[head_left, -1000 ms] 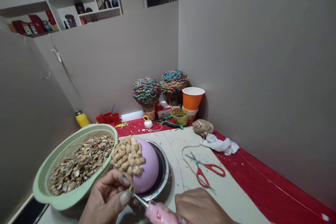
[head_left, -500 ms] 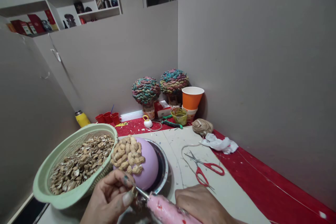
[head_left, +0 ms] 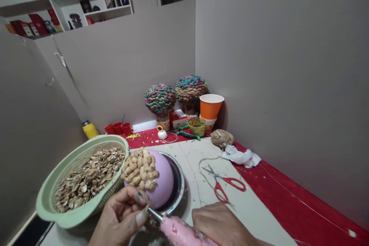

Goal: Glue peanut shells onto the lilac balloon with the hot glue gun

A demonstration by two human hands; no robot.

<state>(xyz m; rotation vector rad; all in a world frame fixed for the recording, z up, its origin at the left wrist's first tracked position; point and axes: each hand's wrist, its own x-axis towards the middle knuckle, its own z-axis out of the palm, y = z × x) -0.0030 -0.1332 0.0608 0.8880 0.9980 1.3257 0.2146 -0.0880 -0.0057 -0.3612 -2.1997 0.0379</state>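
My left hand (head_left: pixel 119 217) pinches a small piece of shell (head_left: pixel 147 209), mostly hidden by the thumb and fingertips. My right hand (head_left: pixel 221 223) is wrapped round a pink glue gun (head_left: pixel 184 231), whose metal nozzle meets that shell piece. Just beyond my left hand, a purple balloon (head_left: pixel 165 180) rests in a dark round bowl with a metal rim (head_left: pixel 182 190). Peanut shells (head_left: pixel 140 166) cover the upper left part of the balloon. On the left, a green colander (head_left: pixel 44 204) holds a heap of loose shell halves (head_left: pixel 89 182).
Red-handled scissors (head_left: pixel 223 184) lie open on the white board, near a ball of twine (head_left: pixel 221 138) and a crumpled tissue (head_left: pixel 240 156). Behind stand two coloured shell-covered balls (head_left: pixel 160 98) on cups, an orange cup (head_left: pixel 211 107), green-handled pliers (head_left: pixel 188 135) and a yellow bottle (head_left: pixel 90 130).
The glue gun has tilted slightly and its nozzle has shifted a little against the shell piece. Both hands keep their grips; the view has moved slightly.
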